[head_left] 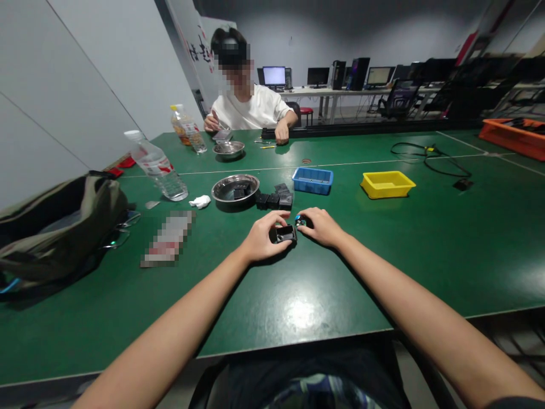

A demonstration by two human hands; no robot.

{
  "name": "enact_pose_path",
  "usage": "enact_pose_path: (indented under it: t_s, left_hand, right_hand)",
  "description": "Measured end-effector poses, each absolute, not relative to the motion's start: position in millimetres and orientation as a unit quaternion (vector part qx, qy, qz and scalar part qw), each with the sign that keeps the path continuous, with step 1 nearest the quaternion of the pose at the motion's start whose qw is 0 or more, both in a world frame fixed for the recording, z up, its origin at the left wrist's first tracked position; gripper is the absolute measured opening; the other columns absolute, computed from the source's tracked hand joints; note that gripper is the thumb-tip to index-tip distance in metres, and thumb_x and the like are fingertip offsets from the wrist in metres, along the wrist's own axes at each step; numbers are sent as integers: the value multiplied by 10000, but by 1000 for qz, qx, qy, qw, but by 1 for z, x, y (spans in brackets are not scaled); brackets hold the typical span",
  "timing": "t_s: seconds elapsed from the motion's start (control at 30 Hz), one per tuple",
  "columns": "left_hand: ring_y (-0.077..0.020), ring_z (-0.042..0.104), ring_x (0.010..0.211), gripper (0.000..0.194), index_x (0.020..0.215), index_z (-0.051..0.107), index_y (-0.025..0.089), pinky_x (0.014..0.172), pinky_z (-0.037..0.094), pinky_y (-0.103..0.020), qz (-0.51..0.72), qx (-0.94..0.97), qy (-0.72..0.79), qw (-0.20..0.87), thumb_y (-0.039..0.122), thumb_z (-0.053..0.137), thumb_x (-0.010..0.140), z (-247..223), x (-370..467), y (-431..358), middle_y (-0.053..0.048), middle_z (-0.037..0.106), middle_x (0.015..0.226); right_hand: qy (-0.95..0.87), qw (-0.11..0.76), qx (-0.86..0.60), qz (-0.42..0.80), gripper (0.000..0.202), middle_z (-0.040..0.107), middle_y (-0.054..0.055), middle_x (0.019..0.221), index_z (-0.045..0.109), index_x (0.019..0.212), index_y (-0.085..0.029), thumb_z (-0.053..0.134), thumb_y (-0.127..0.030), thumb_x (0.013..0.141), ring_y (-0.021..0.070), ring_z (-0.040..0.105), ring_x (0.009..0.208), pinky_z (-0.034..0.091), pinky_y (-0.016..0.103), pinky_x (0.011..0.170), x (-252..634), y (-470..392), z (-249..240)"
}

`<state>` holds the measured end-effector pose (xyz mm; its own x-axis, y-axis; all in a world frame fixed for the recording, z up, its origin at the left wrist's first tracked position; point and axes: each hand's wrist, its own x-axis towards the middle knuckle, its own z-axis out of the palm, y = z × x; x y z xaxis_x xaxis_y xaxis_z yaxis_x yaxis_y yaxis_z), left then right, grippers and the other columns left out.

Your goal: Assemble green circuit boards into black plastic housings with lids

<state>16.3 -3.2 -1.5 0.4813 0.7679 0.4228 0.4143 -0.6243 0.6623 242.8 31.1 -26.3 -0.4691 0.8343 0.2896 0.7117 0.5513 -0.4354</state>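
My left hand (264,236) is closed around a small black plastic box (285,233), its hollow side facing up, just above or on the green table. Close to its right, my right hand (320,226) pinches a small part with blue and silver on it (300,221); its exact kind is too small to make out. The two held things are a little apart. Beyond my hands several black boxes (276,200) sit in a cluster. Beside them a steel bowl (217,196) holds more black pieces (242,191).
A blue tray (313,180) and a yellow tray (388,185) stand past my hands. Leftward are a water bottle (159,170), a crumpled tissue (200,201) and a bag (63,227). Across the table (426,244) sits a person (251,108). A black cable (443,162) lies right.
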Motion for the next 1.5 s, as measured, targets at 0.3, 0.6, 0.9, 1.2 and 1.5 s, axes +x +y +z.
enact_pose_path:
  t_s: [0.3, 0.6, 0.9, 1.2, 1.5]
  left_hand:
    - [-224, 710, 924, 365, 1034, 650, 178, 865, 581, -376, 358, 802, 427, 217, 350, 766, 734, -7, 4, 11, -69, 741, 1022]
    - [-240, 701, 1005, 426, 1030, 608, 163, 964, 552, -442, 412, 774, 359, 319, 338, 822, 706, -13, 15, 12, -85, 708, 1064]
    - [-188, 700, 838, 341, 1001, 609, 167, 787, 581, -331, 362, 808, 358, 296, 316, 796, 759, -13, 13, 10, -43, 704, 930]
    - [-193, 706, 878, 329, 1077, 644, 164, 799, 556, -303, 355, 799, 360, 326, 255, 771, 786, -15, 7, 13, -54, 732, 969]
    - [-119, 609, 675, 357, 1110, 580, 162, 653, 470, -233, 362, 772, 391, 346, 253, 752, 810, -18, 13, 12, 13, 662, 773]
  right_hand:
    - [-807, 294, -506, 86, 425, 686, 182, 1306, 630, 1320, -154, 665, -262, 910, 334, 620, 1224, 447, 517, 1047, 277, 43, -26]
    - [-868, 359, -336, 70, 434, 734, 148, 1207, 676, 1221, -167, 776, -277, 814, 295, 670, 1127, 506, 463, 977, 236, 24, -21]
    - [-877, 375, -292, 70, 229, 770, 85, 1008, 691, 1017, -191, 739, -277, 810, 238, 707, 928, 542, 367, 850, 242, 21, -25]
    - [-854, 411, -309, 84, 264, 755, 70, 958, 646, 1031, -193, 747, -297, 810, 225, 714, 857, 562, 339, 780, 240, 14, -22]
    - [-842, 425, -323, 81, 241, 751, 60, 935, 683, 1048, -195, 721, -282, 827, 209, 703, 787, 567, 329, 733, 242, 9, -22]
